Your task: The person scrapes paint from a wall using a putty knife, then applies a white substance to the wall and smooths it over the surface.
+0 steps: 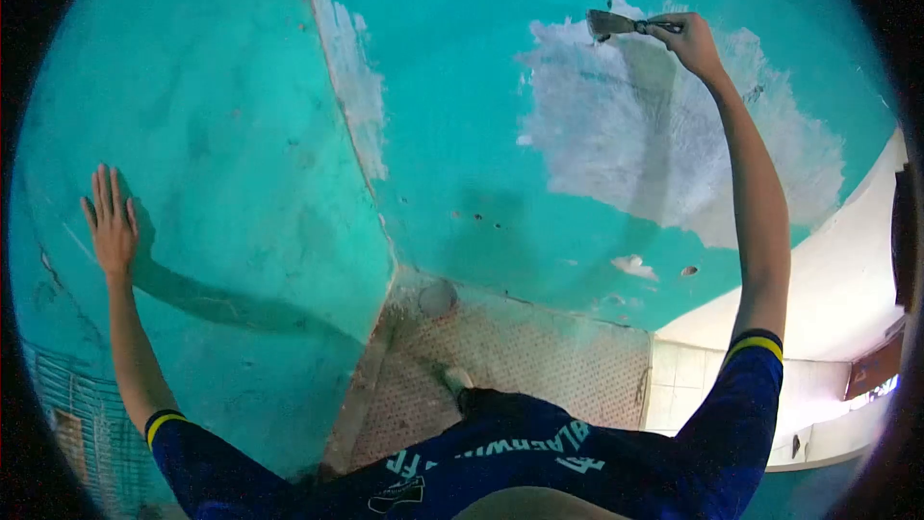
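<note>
My right hand [687,41] is closed around the handle of a putty knife [613,25], raised high at the right. Its wide, stained blade points left and overlaps the upper edge of a large whitish patch [597,125] on the turquoise wall [462,87]. Over at the left, my left hand [114,226] lies flat with fingers stretched on the adjoining turquoise wall [221,135]. It holds nothing, and my arm throws a long shadow on that wall.
A narrow whitish strip [351,77] runs beside the corner between the walls. Small holes and chips [688,272] mark the lower wall. Below lies a textured reddish floor [539,347] with a round grey spot [438,299] near the corner. Corrugated ridges [87,424] show at lower left.
</note>
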Demonstrator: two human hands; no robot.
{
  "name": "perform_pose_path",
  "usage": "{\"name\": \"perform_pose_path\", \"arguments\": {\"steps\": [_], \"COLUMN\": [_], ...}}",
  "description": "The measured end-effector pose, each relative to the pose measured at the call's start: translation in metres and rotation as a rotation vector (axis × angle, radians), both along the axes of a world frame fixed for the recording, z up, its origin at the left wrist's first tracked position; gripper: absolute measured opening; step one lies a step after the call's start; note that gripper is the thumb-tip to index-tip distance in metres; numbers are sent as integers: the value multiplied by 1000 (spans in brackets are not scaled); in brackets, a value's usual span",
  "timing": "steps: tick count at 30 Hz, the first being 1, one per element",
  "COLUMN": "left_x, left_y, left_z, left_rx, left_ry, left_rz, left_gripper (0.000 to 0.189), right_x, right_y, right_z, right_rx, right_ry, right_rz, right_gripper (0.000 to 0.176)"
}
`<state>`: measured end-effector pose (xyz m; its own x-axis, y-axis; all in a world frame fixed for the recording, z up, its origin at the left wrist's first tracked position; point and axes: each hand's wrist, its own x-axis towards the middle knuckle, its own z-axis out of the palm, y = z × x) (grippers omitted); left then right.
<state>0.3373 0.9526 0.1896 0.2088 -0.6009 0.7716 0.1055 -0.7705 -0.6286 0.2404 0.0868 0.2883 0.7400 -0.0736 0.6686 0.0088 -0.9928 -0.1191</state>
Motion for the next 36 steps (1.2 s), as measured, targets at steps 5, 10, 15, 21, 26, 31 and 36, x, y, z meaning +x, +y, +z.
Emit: {"name": "perform_pose_path", "arguments": {"steps": [5, 10, 15, 21, 26, 31, 36], "left_x": [1, 2, 0, -2, 2, 1, 10], "left_y": [-5, -7, -16, -15, -12, -12, 3], "left_z": [6, 5, 7, 8, 6, 3, 1], "left_rx": [0, -3, 7, 11, 17, -7, 4], "left_ry": [-37, -57, -83, -67, -81, -55, -59], "left_rz": [-4, -13, -55, -54, -32, -34, 2], "left_gripper": [55, 56, 55, 56, 56, 55, 54], "right_x": [32, 18, 15, 21, 15, 30, 35], "right_y": [6, 14, 17, 48, 22, 28, 30], "right_z": [-26, -21, -19, -42, -30, -39, -54], "right_rx": [-23, -25, -47, -76, -18, 44, 89], "right_ry": [-169, -192, -159, -75, -100, -111, -173], "right_rz": [104, -17, -13, -108, -63, -50, -13], "right_gripper": [26, 25, 25, 22, 24, 27, 27]}}
